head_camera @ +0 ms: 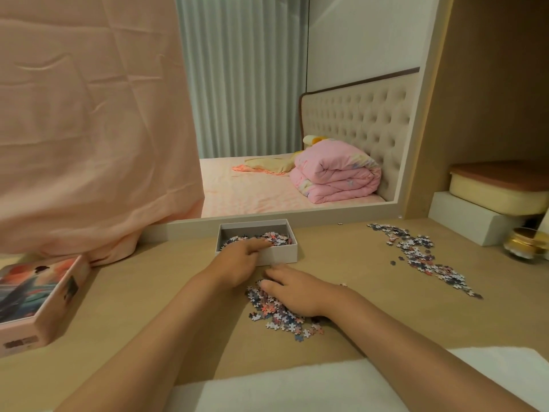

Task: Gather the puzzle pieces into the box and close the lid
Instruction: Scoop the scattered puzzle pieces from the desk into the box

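Observation:
A small white open box stands on the wooden desk near the mirror, with several puzzle pieces inside. My left hand rests on the box's front wall, its fingers reaching in over the pieces. My right hand lies flat on a pile of small puzzle pieces just in front of the box, fingers spread over them. A second, longer scatter of pieces trails across the desk to the right. The box lid, pink with a printed picture, lies at the left edge.
A large mirror behind the desk reflects a bed. Pink cloth hangs over the mirror's left part down to the desk. At the right stand a white block with a cream container on it and a gold-lidded jar.

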The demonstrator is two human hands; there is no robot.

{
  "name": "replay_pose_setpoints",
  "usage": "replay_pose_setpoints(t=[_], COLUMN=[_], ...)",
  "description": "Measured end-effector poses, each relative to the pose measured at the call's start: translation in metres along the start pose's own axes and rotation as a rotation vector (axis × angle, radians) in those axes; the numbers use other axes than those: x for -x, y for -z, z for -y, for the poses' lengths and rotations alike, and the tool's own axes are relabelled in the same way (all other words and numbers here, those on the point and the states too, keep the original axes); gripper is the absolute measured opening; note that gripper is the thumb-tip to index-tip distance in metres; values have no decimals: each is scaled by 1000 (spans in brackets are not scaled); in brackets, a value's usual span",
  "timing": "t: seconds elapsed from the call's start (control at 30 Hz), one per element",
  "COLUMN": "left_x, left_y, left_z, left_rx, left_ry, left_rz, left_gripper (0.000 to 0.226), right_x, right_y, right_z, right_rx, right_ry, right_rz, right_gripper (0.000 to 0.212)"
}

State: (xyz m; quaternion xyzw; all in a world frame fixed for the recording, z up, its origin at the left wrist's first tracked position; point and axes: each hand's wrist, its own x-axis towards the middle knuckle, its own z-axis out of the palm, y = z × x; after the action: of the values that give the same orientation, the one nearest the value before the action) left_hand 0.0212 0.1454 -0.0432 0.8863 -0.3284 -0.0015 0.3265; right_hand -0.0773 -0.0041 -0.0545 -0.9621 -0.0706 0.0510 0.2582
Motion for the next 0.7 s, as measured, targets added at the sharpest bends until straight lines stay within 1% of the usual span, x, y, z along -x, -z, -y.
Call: replay_pose_setpoints(t=[0.1,0.17,0.23,0.3,0.33,0.37,0.4,0.47,0.5,0.53,0.6,0.7], left_x=[13,20,29,42,49,55,60,67,68,68,67,68], left_y=[4,7,8,6,3,-1,-8,-23,-30,-35,-39,-37], left_z=[0,0,-4,-17,-25,-33,-40,-48,-49,-48,-43,-32], left_rx=[45,25,-56,-96,-90,-78,-88,-242,-343,-414,-423,-348], left_ry=[15,5,-55,-146,-183,-205,-204,-171,-158,-151,-154,-210], left_rz=[18,20,-40,-108,-91,-22,84,310,381,409,375,287], left_gripper=[39,39,39,40,44,52,65,97,108,113,112,93], right_x=[3,8,16,30,37,43,49,58,60,61,55,40], right_y=[9,18,26,31,30,27,23,11,6,2,-4,-12], right_z=[8,6,0,-9,-15,-21,-27,-33,-34,-33,-27,-13], right_rx=[-125,-170,-148,-55,13,80,135,195,214,224,191,98], right_ry=[15,23,-30,-111,-148,-191,-248,-340,-361,-370,-372,-318], right_rz=[-63,-183,-283,-326,-323,-295,-238,-130,-105,-100,-115,-152], right_gripper=[48,37,27,29,33,39,47,59,62,63,63,58])
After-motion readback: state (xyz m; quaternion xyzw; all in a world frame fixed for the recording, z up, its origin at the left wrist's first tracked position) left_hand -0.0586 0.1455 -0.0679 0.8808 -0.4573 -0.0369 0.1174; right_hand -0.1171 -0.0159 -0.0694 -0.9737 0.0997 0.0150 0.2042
